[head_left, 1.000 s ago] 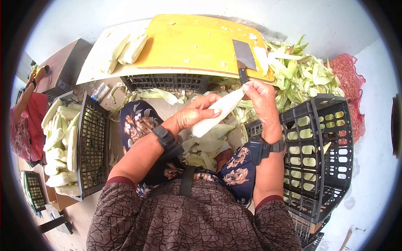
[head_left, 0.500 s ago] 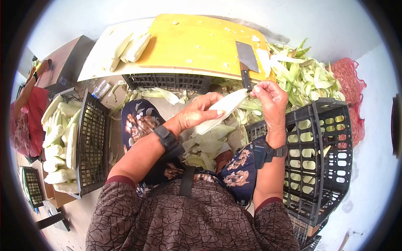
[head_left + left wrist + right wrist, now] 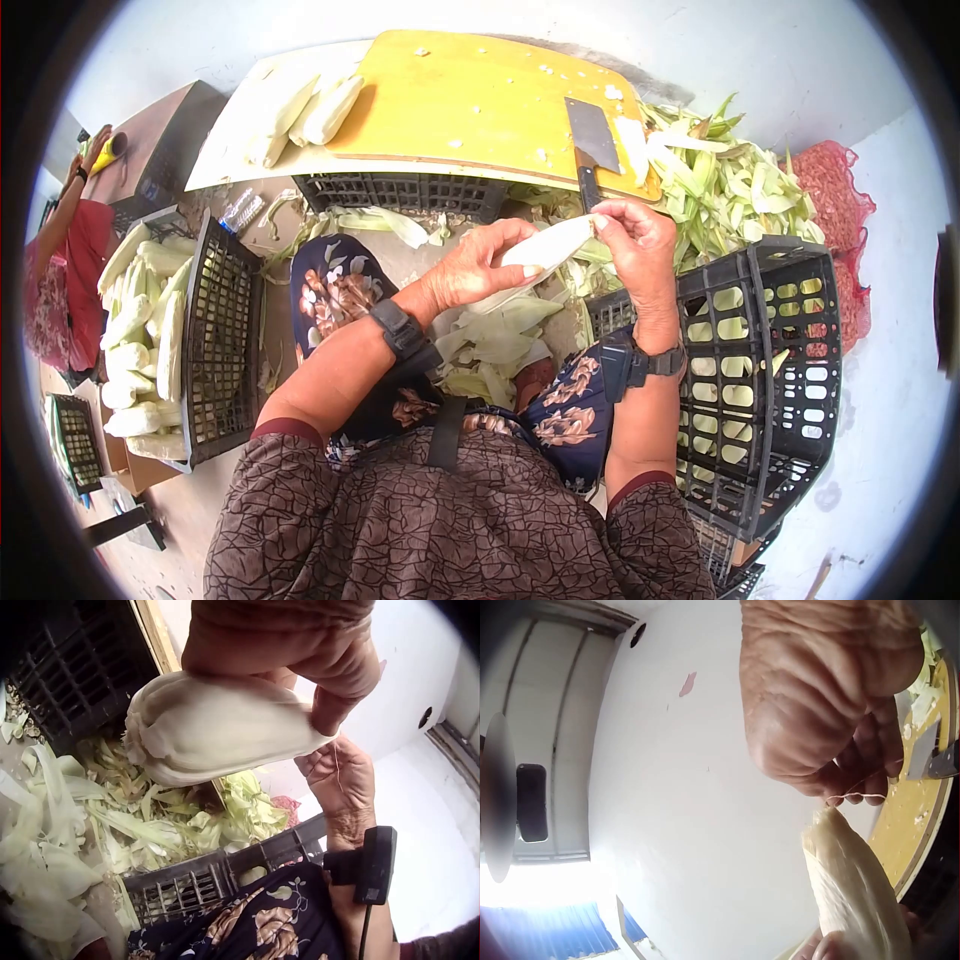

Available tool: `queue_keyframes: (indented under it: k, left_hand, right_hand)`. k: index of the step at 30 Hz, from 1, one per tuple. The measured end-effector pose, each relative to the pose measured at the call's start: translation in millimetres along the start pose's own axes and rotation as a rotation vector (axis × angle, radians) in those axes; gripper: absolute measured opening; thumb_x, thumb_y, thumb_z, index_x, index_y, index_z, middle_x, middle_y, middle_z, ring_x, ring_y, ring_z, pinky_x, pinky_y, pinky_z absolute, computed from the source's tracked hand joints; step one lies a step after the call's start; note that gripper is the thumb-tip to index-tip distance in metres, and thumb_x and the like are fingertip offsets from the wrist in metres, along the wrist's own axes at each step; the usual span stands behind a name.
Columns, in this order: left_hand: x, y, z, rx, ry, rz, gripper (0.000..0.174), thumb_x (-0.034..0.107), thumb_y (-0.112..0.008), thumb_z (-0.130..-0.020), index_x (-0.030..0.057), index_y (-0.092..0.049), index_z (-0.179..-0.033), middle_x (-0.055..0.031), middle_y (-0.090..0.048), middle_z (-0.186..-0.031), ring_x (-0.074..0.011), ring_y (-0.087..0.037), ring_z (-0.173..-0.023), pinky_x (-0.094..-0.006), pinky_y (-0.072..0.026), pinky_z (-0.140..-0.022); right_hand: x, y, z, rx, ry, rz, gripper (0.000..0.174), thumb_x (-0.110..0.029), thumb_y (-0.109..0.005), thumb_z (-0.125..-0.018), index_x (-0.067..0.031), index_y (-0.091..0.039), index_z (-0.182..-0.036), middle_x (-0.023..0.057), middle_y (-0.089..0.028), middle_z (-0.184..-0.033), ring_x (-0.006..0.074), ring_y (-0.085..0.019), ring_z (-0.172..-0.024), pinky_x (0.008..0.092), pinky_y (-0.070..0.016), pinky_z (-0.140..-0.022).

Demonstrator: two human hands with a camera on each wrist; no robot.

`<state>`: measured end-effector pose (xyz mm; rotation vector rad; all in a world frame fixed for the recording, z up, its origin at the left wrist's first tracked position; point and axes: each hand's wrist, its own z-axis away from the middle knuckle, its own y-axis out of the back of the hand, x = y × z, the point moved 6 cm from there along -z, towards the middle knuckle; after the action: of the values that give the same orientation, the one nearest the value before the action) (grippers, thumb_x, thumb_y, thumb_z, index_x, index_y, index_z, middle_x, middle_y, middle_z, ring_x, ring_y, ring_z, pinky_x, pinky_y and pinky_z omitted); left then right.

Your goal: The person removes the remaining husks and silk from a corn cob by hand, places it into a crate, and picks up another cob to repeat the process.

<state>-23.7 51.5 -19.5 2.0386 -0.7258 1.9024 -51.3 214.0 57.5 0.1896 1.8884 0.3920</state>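
Note:
A pale husk-covered corn ear [image 3: 552, 246] lies aslant between the two hands in the head view. The left hand [image 3: 478, 268] grips its lower body, thumb on the near side. At the upper tip, the right hand [image 3: 640, 245] pinches with thumb and fingers. In the right wrist view a thin strand [image 3: 859, 796] runs from the tip of the corn ear [image 3: 851, 881] beside the right hand's fingers. The left wrist view shows the corn ear [image 3: 217, 727] broadside, its wide end toward the left.
A cleaver [image 3: 592, 135] lies on a yellow board [image 3: 450, 100], with several ears [image 3: 325, 110] at its left. Husks [image 3: 735, 180] are heaped at the right. Black crates stand left [image 3: 222, 345] and right [image 3: 720, 390]; another person's arm [image 3: 65, 215] shows far left.
The right hand came off the tip, then returned to pinch it. The corn ear has shifted slightly right and up with the left hand. The distant person's arm moved.

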Motion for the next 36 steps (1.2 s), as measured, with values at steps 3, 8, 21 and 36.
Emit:
queue_keyframes:
  k: [3, 8, 21, 36]
  left_hand:
    - [1.3, 2.3, -0.4, 0.031, -0.008, 0.003, 0.042, 0.016, -0.066, -0.079, 0.0010, -0.049, -0.114, -0.0016, -0.054, -0.102, -0.0092, -0.049, -0.095, -0.0252, -0.0404, -0.087]
    - [1.7, 3.1, -1.2, 0.049, -0.007, -0.026, 0.042, 0.014, -0.066, -0.079, 0.0007, -0.048, -0.115, -0.0020, -0.054, -0.102, -0.0091, -0.050, -0.095, -0.0249, -0.0409, -0.087]
    - [6.4, 1.9, 0.4, 0.060, 0.007, -0.145, 0.041, 0.016, -0.067, -0.079, 0.0010, -0.048, -0.113, -0.0024, -0.054, -0.098, -0.0091, -0.049, -0.092, -0.0245, -0.0423, -0.083]
    - [6.1, 3.4, 0.4, 0.074, -0.013, -0.317, 0.041, 0.017, -0.067, -0.078, -0.0004, -0.049, -0.111, -0.0049, -0.056, -0.097, -0.0104, -0.051, -0.091, -0.0259, -0.0430, -0.083]
  right_hand:
    - [-1.7, 11.0, 0.5, 0.107, 0.035, -0.050, 0.005, 0.001, -0.061, -0.077, 0.0014, -0.063, -0.081, 0.0005, -0.061, -0.072, 0.0047, -0.054, -0.062, 0.0193, -0.0442, -0.058]
    - [-7.1, 7.1, 2.4, 0.040, 0.078, -0.009, 0.006, 0.001, -0.060, -0.076, 0.0014, -0.063, -0.081, 0.0025, -0.061, -0.073, 0.0063, -0.055, -0.062, 0.0204, -0.0455, -0.060]
    - [-18.0, -0.3, 2.2, -0.011, 0.120, 0.239, 0.008, 0.002, -0.060, -0.075, 0.0029, -0.063, -0.082, 0.0062, -0.063, -0.077, 0.0105, -0.058, -0.068, 0.0234, -0.0464, -0.065]
    - [-13.6, -4.0, 2.2, -0.029, 0.136, 0.317, 0.008, 0.002, -0.059, -0.076, 0.0038, -0.063, -0.082, 0.0083, -0.063, -0.074, 0.0125, -0.060, -0.066, 0.0244, -0.0474, -0.063]
